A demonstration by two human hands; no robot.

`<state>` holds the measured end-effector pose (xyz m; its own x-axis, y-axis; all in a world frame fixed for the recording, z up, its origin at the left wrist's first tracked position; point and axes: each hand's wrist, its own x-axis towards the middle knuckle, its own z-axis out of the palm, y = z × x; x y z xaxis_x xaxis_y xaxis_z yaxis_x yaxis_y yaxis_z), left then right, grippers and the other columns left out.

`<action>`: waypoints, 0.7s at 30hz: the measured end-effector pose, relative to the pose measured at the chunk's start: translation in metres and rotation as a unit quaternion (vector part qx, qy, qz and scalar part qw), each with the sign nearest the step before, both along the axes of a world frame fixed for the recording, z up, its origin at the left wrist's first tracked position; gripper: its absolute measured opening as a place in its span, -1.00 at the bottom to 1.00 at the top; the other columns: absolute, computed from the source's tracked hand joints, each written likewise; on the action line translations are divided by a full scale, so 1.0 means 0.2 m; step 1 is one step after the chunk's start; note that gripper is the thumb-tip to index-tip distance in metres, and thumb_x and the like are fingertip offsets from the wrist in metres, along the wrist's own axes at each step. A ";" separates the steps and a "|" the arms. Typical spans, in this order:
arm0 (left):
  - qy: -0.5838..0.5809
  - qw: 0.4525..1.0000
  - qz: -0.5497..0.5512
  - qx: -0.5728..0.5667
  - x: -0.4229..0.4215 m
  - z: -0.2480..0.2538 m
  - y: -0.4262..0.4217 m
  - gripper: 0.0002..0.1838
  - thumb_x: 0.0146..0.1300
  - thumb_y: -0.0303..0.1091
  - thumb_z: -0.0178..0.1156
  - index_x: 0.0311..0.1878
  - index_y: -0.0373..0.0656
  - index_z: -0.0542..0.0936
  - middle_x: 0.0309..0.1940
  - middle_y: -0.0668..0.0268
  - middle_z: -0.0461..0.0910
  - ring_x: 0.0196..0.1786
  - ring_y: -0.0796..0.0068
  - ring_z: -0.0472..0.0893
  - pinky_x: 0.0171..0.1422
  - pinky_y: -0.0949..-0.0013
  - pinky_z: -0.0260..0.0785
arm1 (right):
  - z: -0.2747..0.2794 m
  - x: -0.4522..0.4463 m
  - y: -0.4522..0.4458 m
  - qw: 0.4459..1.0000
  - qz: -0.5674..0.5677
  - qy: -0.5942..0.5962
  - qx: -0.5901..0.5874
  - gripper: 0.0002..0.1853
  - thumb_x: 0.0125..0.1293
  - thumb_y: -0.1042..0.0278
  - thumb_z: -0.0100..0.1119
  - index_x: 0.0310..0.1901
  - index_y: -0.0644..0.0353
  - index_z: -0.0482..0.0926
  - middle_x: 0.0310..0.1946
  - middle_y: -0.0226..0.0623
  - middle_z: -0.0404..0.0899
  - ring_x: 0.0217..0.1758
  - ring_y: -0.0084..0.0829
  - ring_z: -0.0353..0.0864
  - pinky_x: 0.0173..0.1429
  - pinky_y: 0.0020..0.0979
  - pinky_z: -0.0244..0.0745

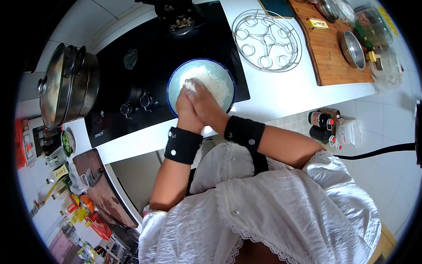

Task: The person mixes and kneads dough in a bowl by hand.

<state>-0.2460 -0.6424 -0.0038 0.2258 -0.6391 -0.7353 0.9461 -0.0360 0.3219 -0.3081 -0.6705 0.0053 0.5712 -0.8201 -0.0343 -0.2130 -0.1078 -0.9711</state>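
A light enamel bowl with a blue rim [233,81] stands near the front edge of the black cooktop. Loose white flour [215,81] covers its inside. My left hand [185,105] and my right hand [203,100] are pressed together over the bowl, the right partly covering the left. White powder coats the fingers where they meet. Both hands are closed; whatever lies between the palms is hidden. A black band sits on each wrist.
Left of the cooktop [154,48] stands a steel steamer pot [83,83]. A round wire rack [266,42] lies on the white counter at right. Beyond it, a wooden board [329,53] bears a metal bowl [353,49] and a small yellow box [317,23]. Bottles [321,119] stand below.
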 end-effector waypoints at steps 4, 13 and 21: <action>-0.046 0.998 0.001 -0.040 0.03 -0.06 0.01 -0.58 0.27 -0.07 -0.22 0.01 -0.16 0.37 -0.06 0.23 0.44 -0.04 0.29 0.44 0.07 0.28 0.30 | -0.05 -0.01 0.04 0.999 0.021 0.019 -0.017 -0.60 0.26 0.28 -0.20 0.04 0.38 0.33 0.13 0.04 0.23 0.23 -0.07 0.16 0.33 -0.29 -0.04; -0.023 0.999 0.019 0.028 -0.11 0.15 -0.01 -0.60 0.29 -0.14 -0.20 0.09 -0.17 0.31 0.02 0.24 0.40 0.06 0.31 0.39 0.18 0.31 0.21 | -0.02 0.01 -0.12 0.999 0.001 0.032 0.044 -0.59 0.24 0.33 -0.22 0.09 0.34 0.28 0.09 0.07 0.27 0.20 -0.05 0.20 0.30 -0.29 0.02; -0.017 0.998 -0.015 -0.058 0.01 0.05 0.03 -0.59 0.29 -0.12 -0.25 0.06 -0.16 0.33 -0.03 0.27 0.42 0.01 0.36 0.41 0.14 0.38 0.25 | -0.05 0.02 0.04 0.999 -0.028 0.007 -0.028 -0.59 0.23 0.34 -0.16 0.07 0.38 0.29 0.08 0.07 0.29 0.18 -0.01 0.21 0.30 -0.24 0.02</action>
<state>-0.2434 -0.6373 0.0062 0.2292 -0.7262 -0.6481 0.9337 -0.0242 0.3573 -0.3035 -0.6632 -0.0038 0.5237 -0.8519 0.0040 -0.2341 -0.1485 -0.9608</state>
